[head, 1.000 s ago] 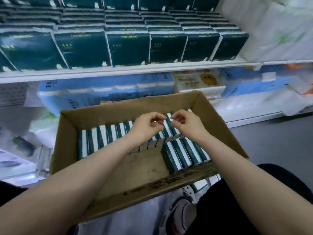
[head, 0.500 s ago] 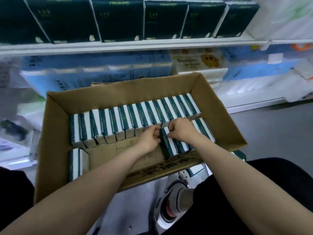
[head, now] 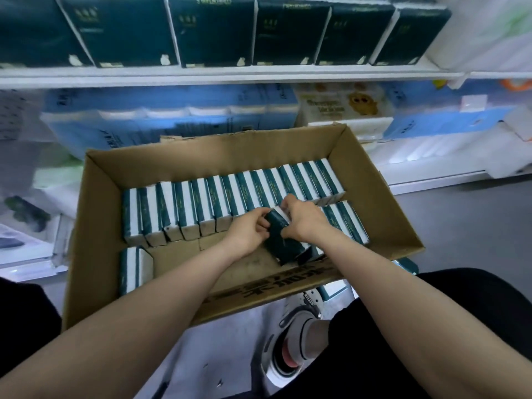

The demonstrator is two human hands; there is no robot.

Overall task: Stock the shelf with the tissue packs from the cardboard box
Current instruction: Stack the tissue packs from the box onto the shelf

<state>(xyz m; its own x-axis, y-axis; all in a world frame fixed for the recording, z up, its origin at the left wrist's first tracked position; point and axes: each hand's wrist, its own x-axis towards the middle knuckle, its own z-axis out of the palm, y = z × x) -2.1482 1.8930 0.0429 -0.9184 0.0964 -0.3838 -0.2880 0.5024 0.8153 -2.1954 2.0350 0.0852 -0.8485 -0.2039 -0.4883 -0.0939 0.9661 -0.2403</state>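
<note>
The box (head: 98, 203) is open at the top, so access is from above. A back row (head: 230, 197) of upright packs, each touching the next, runs from near the left wall to the right wall. In front of it, a lone pack (head: 134, 269) stands by the left wall and a short group (head: 349, 223) fills the right corner. Between these, the box floor (head: 178, 260) lies bare. At the right end of that gap, the left hand (head: 247, 233) and right hand (head: 306, 221) grip a tilted held pack (head: 280, 240). Above, dark packs (head: 213, 33) line the shelf (head: 230, 76) front side by side. Blue packs (head: 172, 122) stand just behind the far wall.
</note>
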